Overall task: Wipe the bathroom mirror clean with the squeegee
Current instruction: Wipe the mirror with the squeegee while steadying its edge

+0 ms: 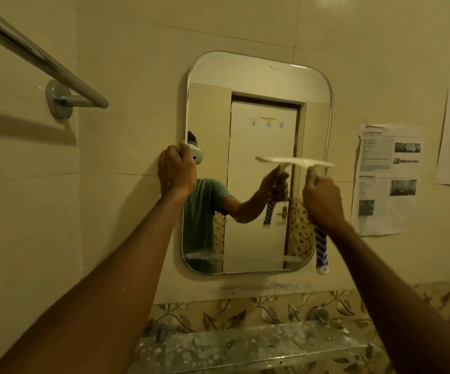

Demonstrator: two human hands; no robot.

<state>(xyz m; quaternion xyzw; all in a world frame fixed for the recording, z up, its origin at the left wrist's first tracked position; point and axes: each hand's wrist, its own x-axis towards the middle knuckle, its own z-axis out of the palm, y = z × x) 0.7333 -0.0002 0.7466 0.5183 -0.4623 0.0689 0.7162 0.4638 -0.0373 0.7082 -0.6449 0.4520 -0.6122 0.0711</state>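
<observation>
A rounded rectangular mirror [261,76] hangs on the beige tiled wall ahead. My right hand [322,201] is shut on the squeegee [322,252], whose blue-and-white patterned handle sticks out below my wrist. Its pale blade lies roughly level against the glass at mid-height on the mirror's right half. My left hand [176,171] grips the mirror's left edge at about the same height. The glass reflects a person in a green shirt and a white door.
A chrome towel bar [37,60] juts from the wall at upper left. Printed paper sheets [388,179] are stuck to the wall right of the mirror. A speckled glass shelf [245,346] on metal brackets runs below, over leaf-patterned tiles.
</observation>
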